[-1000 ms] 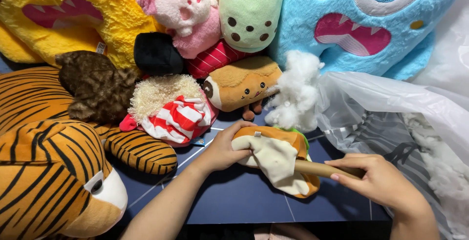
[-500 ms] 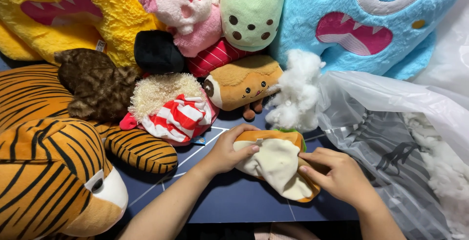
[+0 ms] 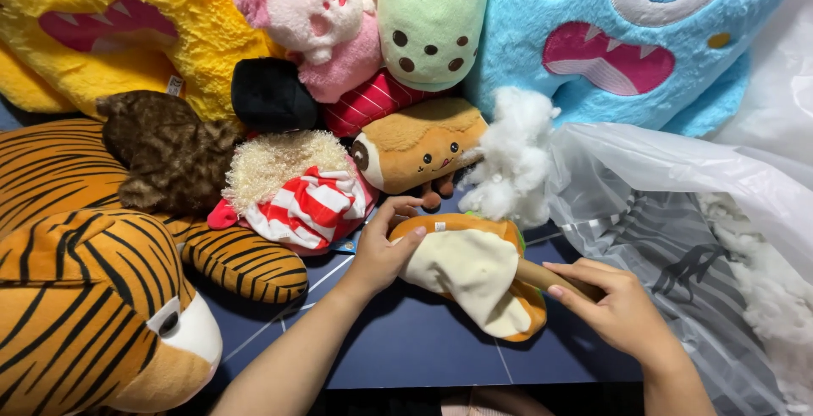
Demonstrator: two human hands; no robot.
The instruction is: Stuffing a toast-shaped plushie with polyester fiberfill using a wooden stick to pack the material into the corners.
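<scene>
Your left hand (image 3: 385,251) wraps the orange end of the half-limp plush (image 3: 474,272), which lies on the blue surface (image 3: 406,348) between both hands. If that grip slackens, the plush can slide away from the push. A stick (image 3: 550,279) runs into its cream flap, and your right hand (image 3: 614,306) is closed around the stick's outer end. Drive it at a slant and the tip may poke through a seam. The stuffing (image 3: 512,162) just behind can snag and spill from the bag (image 3: 677,213).
</scene>
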